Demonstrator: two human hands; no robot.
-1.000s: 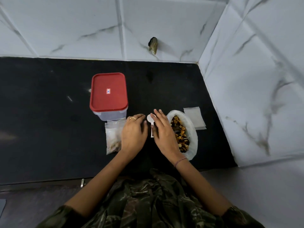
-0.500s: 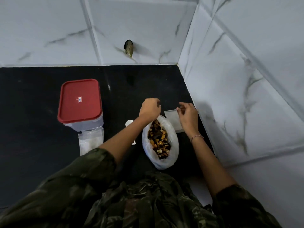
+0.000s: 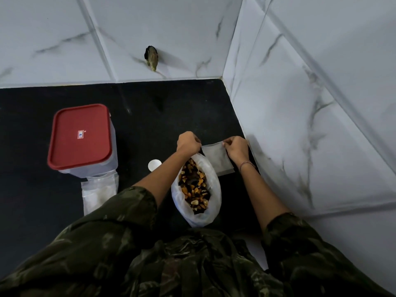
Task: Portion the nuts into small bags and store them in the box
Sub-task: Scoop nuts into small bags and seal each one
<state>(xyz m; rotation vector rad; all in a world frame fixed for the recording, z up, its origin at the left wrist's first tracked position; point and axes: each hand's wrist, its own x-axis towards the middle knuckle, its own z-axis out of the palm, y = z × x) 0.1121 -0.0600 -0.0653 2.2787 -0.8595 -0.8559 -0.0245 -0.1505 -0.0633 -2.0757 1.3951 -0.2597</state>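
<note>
A big white bag of mixed nuts [image 3: 196,189] lies open on the black counter [image 3: 150,116]. Just behind it to the right lies an empty small clear bag [image 3: 215,156]. My left hand [image 3: 188,142] pinches that bag's far left corner and my right hand [image 3: 235,147] pinches its far right corner. A clear box with a red lid [image 3: 80,136] stands shut at the left. A filled small bag [image 3: 98,192] lies in front of the box. The round bowl of a white spoon [image 3: 154,165] shows beside my left forearm.
Marble-tiled walls close the counter at the back and the right, meeting in a corner near my right hand. A dark stub [image 3: 151,57] sticks out of the back wall. My camouflage sleeves fill the bottom of the view.
Both hands left the spoon and the filled bag and reached right to the empty small bag, now pinching its far corners. My head turned right, so the box sits further left.
</note>
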